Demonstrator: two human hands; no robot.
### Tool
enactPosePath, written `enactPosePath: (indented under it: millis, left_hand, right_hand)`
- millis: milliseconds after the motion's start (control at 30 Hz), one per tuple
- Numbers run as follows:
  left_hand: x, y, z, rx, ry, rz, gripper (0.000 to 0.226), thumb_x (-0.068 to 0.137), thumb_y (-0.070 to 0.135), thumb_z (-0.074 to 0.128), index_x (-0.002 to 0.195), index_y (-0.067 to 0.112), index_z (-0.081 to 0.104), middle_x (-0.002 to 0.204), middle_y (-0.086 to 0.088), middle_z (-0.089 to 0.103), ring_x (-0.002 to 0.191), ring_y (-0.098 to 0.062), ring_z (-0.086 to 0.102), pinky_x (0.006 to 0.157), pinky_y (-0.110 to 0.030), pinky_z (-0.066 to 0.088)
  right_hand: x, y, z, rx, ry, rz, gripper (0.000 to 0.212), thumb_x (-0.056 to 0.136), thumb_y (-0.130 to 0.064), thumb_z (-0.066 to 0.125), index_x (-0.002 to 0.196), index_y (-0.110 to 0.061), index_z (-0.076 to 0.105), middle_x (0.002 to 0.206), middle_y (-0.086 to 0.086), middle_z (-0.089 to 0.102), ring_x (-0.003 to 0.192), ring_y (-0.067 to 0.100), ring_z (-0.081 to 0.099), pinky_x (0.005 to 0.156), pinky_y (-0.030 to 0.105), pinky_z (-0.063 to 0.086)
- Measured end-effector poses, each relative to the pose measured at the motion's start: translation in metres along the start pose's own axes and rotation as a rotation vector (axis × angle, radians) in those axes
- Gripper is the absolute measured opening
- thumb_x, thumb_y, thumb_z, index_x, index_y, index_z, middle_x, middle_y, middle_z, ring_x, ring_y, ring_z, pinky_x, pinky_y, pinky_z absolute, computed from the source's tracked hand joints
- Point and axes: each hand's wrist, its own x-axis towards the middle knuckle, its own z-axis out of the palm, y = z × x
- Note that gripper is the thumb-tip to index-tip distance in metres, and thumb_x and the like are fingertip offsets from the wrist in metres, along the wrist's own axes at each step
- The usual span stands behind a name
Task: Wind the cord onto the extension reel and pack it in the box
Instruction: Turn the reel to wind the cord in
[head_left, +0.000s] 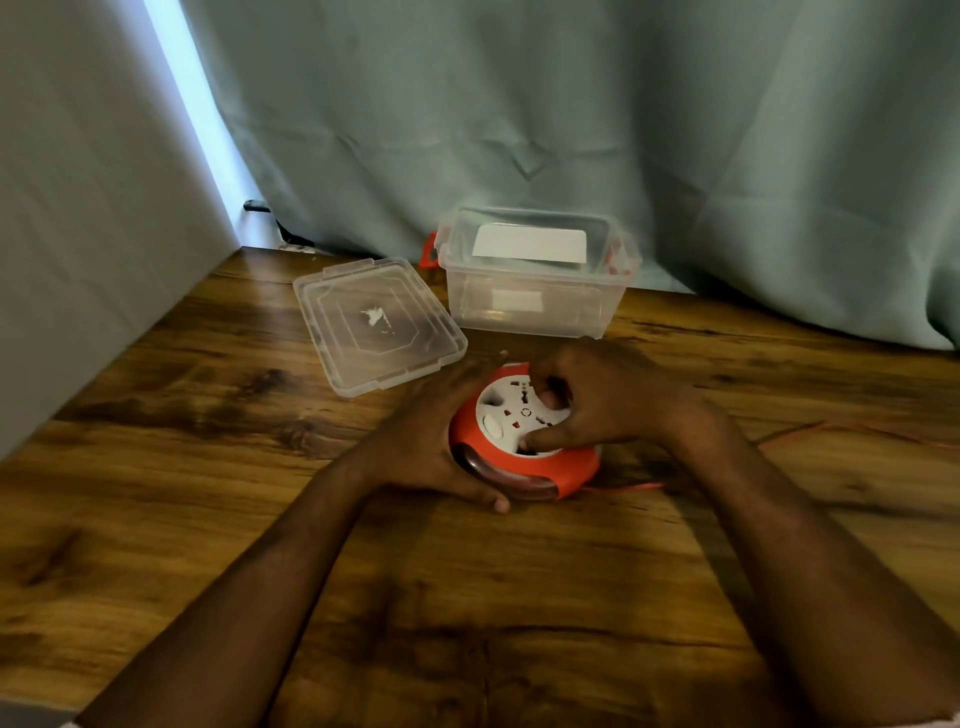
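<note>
A round red extension reel (566, 467) with a white socket face lies flat on the wooden table (208, 467). My left hand (431, 441) cups its left side, fingers wrapped under the rim. My right hand (597, 405) rests on top, fingertips pressed into the white face. A thin red cord (810, 431) trails from under the reel to the right across the table and out of view. The clear plastic box (535, 306) stands open behind the reel, with red latches at its ends.
The box's clear lid (379, 327) lies flat to the left of the box. A teal curtain (623, 130) hangs along the table's back edge. A grey wall (78, 208) bounds the left side.
</note>
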Motion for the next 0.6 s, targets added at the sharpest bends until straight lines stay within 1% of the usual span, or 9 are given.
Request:
enactPosePath:
  millis: [67, 133, 200, 267, 367, 400, 467, 533, 600]
  left_hand:
    - [0.001, 0.001, 0.001, -0.002, -0.003, 0.008, 0.138, 0.052, 0.066, 0.092, 0.160, 0.043, 0.009, 0.168, 0.017, 0.020, 0.151, -0.006, 0.026, 0.125, -0.043, 0.030]
    - [0.002, 0.001, 0.001, -0.010, -0.002, 0.014, 0.137, 0.053, 0.064, 0.093, 0.159, 0.043, 0.010, 0.167, 0.017, 0.022, 0.150, -0.005, 0.027, 0.125, -0.042, 0.030]
    - [0.002, 0.000, 0.001, -0.011, 0.006, 0.020, 0.137, 0.052, 0.065, 0.093, 0.160, 0.039, 0.012, 0.167, 0.015, 0.024, 0.152, -0.008, 0.029, 0.125, -0.046, 0.031]
    - [0.002, -0.001, 0.001, -0.014, 0.009, 0.021, 0.137, 0.052, 0.066, 0.092, 0.161, 0.038, 0.013, 0.168, 0.015, 0.023, 0.153, -0.009, 0.028, 0.125, -0.048, 0.030]
    - [0.001, -0.002, 0.001, 0.030, -0.003, 0.012, 0.137, 0.052, 0.075, 0.086, 0.161, 0.041, 0.011, 0.170, 0.015, 0.016, 0.156, -0.012, 0.019, 0.126, -0.052, 0.025]
    - [0.001, -0.001, 0.001, 0.057, -0.013, 0.003, 0.136, 0.052, 0.077, 0.084, 0.161, 0.042, 0.010, 0.171, 0.014, 0.012, 0.158, -0.014, 0.015, 0.126, -0.054, 0.022]
    - [0.001, -0.001, 0.000, 0.093, -0.031, -0.009, 0.136, 0.053, 0.078, 0.083, 0.161, 0.042, 0.009, 0.172, 0.013, 0.006, 0.159, -0.014, 0.009, 0.127, -0.055, 0.017]
    - [0.001, -0.001, 0.000, 0.081, -0.039, 0.003, 0.135, 0.054, 0.076, 0.084, 0.161, 0.044, 0.007, 0.172, 0.014, 0.004, 0.159, -0.013, 0.007, 0.127, -0.054, 0.017]
    - [0.001, -0.001, 0.000, 0.043, -0.043, 0.022, 0.136, 0.053, 0.076, 0.085, 0.160, 0.048, 0.005, 0.172, 0.016, 0.004, 0.159, -0.013, 0.008, 0.127, -0.054, 0.019]
  right_hand:
    - [0.001, -0.004, 0.002, 0.013, 0.008, 0.035, 0.047, 0.076, -0.069, 0.076, 0.069, -0.028, 0.055, 0.068, -0.009, 0.063, 0.061, 0.009, 0.061, 0.056, 0.024, 0.049]
    - [0.003, -0.008, 0.003, 0.032, 0.026, 0.038, 0.050, 0.078, -0.068, 0.075, 0.067, -0.022, 0.059, 0.064, -0.011, 0.062, 0.059, 0.006, 0.066, 0.055, 0.019, 0.050]
    - [0.004, -0.011, 0.002, 0.058, 0.038, 0.036, 0.052, 0.081, -0.062, 0.075, 0.070, -0.013, 0.065, 0.058, -0.021, 0.052, 0.058, -0.014, 0.061, 0.053, 0.010, 0.042]
    - [0.003, -0.011, -0.001, 0.076, 0.035, 0.042, 0.046, 0.083, -0.057, 0.077, 0.077, -0.013, 0.068, 0.061, -0.027, 0.048, 0.056, -0.017, 0.056, 0.055, 0.008, 0.040]
    - [0.001, 0.000, -0.009, 0.103, 0.013, 0.052, 0.024, 0.082, -0.048, 0.081, 0.094, -0.031, 0.069, 0.092, -0.017, 0.068, 0.081, 0.002, 0.064, 0.067, 0.023, 0.054]
    - [0.000, 0.006, -0.012, 0.104, -0.022, 0.066, 0.027, 0.083, -0.044, 0.082, 0.105, -0.037, 0.070, 0.106, -0.015, 0.069, 0.089, 0.004, 0.063, 0.074, 0.028, 0.056]
    - [-0.004, 0.013, -0.014, 0.089, -0.094, 0.067, 0.049, 0.085, -0.040, 0.080, 0.130, -0.047, 0.063, 0.127, -0.016, 0.065, 0.103, 0.005, 0.061, 0.082, 0.033, 0.058]
    - [-0.006, 0.013, -0.014, 0.051, -0.145, 0.059, 0.058, 0.089, -0.041, 0.076, 0.139, -0.056, 0.052, 0.137, -0.014, 0.059, 0.112, 0.008, 0.060, 0.084, 0.033, 0.058]
    - [-0.006, 0.014, -0.011, 0.029, -0.172, 0.061, 0.060, 0.091, -0.041, 0.073, 0.141, -0.060, 0.047, 0.138, -0.010, 0.056, 0.114, 0.011, 0.058, 0.082, 0.030, 0.058]
